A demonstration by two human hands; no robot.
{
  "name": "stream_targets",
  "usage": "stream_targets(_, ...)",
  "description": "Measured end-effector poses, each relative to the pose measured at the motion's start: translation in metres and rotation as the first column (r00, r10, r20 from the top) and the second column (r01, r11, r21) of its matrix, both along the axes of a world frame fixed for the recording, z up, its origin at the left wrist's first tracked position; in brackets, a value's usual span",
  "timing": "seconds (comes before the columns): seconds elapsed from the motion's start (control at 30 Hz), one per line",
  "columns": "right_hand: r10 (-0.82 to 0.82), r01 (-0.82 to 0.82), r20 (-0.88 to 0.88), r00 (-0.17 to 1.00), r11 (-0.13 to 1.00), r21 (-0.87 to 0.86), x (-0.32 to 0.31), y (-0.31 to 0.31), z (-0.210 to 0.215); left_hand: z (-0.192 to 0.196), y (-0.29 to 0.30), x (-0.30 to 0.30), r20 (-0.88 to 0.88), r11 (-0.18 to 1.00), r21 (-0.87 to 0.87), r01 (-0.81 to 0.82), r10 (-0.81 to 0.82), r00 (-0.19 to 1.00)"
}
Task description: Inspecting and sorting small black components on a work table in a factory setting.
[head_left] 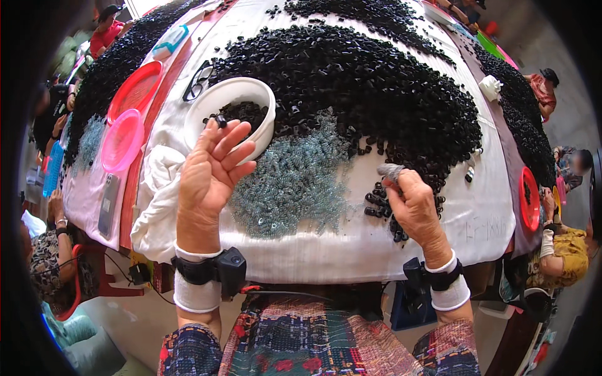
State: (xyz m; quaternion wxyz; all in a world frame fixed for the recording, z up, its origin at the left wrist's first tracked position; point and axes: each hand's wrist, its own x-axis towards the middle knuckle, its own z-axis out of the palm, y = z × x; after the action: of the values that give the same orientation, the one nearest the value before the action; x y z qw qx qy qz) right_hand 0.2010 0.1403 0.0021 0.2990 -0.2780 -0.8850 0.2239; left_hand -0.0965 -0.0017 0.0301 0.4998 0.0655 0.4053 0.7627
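The small black pieces (351,88) heaped across the worktop (326,250) look light, hard and prone to roll, best pinched singly at the sides, as the right hand (411,203) does, while the left hand (210,169) hangs spread over the white bowl (266,100).

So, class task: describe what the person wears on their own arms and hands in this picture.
Both hands, left hand and right hand, are bare, with no gloves. Each wrist carries a white wristband and a black strap holding a small black box-shaped device; a thin cable runs from the left one. Patterned multicoloured sleeves cover the forearms.
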Motion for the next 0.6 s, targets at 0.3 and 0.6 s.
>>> stream_targets(0.3, 0.134, -0.165, 0.255, 0.958, 0.981, 0.101, -0.014, -0.001, -0.005, -0.004, -0.006, 0.009, 0.002, 0.991, 0.048, 0.124, -0.124, 0.992)
stream_targets(0.6, 0.05, -0.068, 0.17, 0.984, 0.992, 0.103, -0.022, -0.004, -0.007, -0.017, -0.002, 0.064, -0.099, 0.907, -0.137, 0.398, -0.413, 0.905)
